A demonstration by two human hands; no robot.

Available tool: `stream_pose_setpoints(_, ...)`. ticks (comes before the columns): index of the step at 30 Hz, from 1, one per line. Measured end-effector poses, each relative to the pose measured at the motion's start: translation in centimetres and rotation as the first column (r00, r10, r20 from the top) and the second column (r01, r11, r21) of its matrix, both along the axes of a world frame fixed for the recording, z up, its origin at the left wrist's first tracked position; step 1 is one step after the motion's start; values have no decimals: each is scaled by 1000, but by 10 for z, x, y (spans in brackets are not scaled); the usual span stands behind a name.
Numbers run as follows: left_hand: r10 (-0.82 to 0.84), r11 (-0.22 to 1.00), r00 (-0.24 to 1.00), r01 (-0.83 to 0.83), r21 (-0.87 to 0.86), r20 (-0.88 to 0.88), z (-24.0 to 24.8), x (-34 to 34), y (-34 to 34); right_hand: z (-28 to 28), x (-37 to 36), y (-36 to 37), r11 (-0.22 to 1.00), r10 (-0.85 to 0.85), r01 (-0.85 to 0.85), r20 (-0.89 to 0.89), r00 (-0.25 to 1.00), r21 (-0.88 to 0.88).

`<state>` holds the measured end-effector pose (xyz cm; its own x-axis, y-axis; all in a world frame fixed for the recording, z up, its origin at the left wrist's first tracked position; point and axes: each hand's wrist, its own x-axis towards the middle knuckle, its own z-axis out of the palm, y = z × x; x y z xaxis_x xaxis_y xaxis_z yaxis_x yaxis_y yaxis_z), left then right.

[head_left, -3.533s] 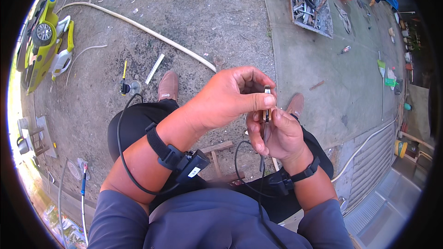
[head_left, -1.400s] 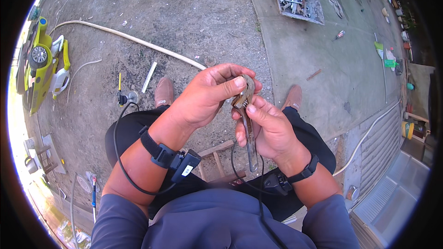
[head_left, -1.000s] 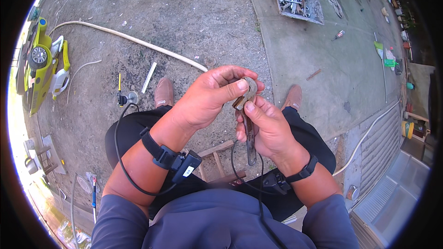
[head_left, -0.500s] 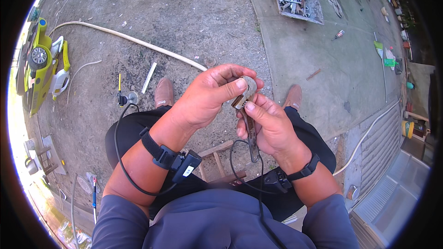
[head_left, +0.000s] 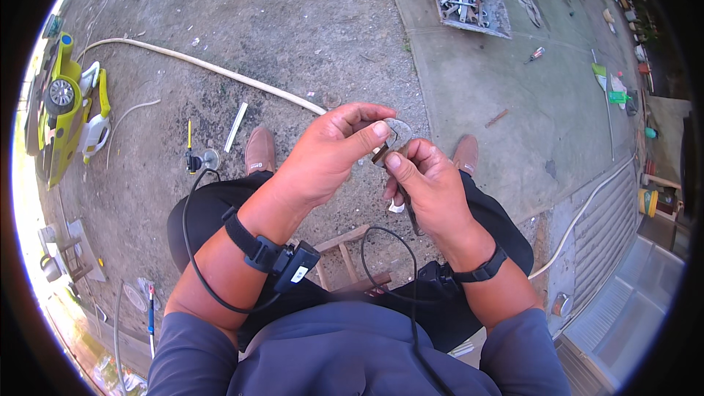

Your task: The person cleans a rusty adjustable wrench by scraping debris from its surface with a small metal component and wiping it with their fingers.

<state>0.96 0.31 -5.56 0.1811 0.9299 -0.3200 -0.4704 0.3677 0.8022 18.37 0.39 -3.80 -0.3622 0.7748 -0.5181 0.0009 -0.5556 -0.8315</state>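
Between my two hands is a worn adjustable wrench [head_left: 400, 130], its rounded grey head up and its rusty handle partly hidden behind my right hand. My left hand [head_left: 330, 148] is closed on the head, thumb on its near face and fingers curled behind. The fingers of my right hand [head_left: 434, 185] wrap the tool just below, the thumb pressed near the jaws. A small white piece [head_left: 397, 207] shows beneath the right fingers; whether they hold it I cannot tell.
A wooden stool frame [head_left: 345, 246] stands between my legs. A hose [head_left: 213, 66] crosses the ground ahead. At left are a angle-grinder-like tool [head_left: 202, 159] and a yellow-green machine [head_left: 66, 106]. A tray of wrenches [head_left: 440, 11] and a screwdriver [head_left: 537, 53] lie far right.
The wrench has turned in my hands, and less of its handle hangs in sight. My right thumb and fingers have shifted up toward the head. The white piece has come into view.
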Motion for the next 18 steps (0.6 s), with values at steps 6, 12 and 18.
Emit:
stream_pose_setpoints(6, -54, 998, 996, 52, -30, -72, -3, 0, -2, 2, 4, 8, 984, 26, -55, 170, 985, 170)
stream_pose_setpoints(12, -46, 999, 995, 44, -24, -84, -12, 3, -4, -6, 12, 18, 835, -77, -133, 353, 933, 534)
stream_pose_setpoints(18, -155, 977, 982, 137, -165, -104, -13, 14, -12, 11, 19, 39, 640, -220, -272, 511, 831, 718)
